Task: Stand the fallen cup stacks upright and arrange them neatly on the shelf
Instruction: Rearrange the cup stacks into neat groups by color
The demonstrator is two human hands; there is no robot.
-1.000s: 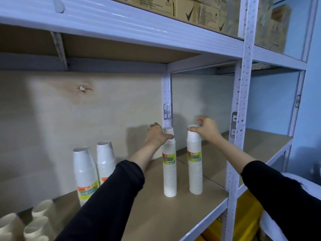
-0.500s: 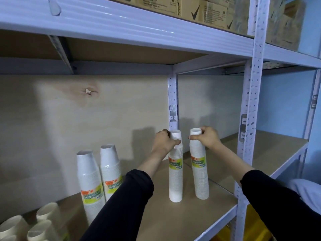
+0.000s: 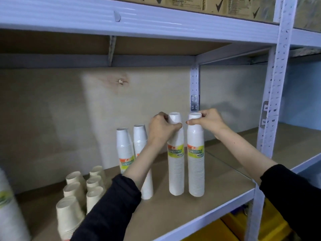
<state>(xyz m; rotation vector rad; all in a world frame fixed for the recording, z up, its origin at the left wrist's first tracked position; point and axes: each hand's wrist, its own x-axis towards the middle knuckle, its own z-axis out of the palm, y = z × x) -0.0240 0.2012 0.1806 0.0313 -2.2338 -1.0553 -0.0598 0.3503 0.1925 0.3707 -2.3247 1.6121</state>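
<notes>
**A:** Which step is this?

**B:** Squaring up, I'd say. The left hand has its fingers and thumb curled round the top of the left cup stack. The right hand pinches the top cup of the right cup stack between thumb and fingers. Both stacks stand upright with their bases on the shelf board, at about 5 o'clock from the middle of the view. They stand just beside each other, and I cannot tell whether they touch.

**A:** So what does the next move call for?

**B:** Probably a steady release. The stacks are tall and narrow and are held only at the top, so letting go off-centre could tip them. They may also need a nudge to line up with the rear pair of stacks, which stands upright at 9 o'clock from the held ones. The left forearm crosses in front of that pair.

**A:** Anything else on the board?

**B:** Beige cups, near 8 o'clock, in short stacks.

**A:** Any writing?

**B:** Each white stack has a green-and-yellow label with an orange top. It seems to read "DISPOSABLE TABLEWARE", though it is blurred. The cardboard boxes at 1 o'clock carry black tick marks, and their small print is unreadable.
</notes>
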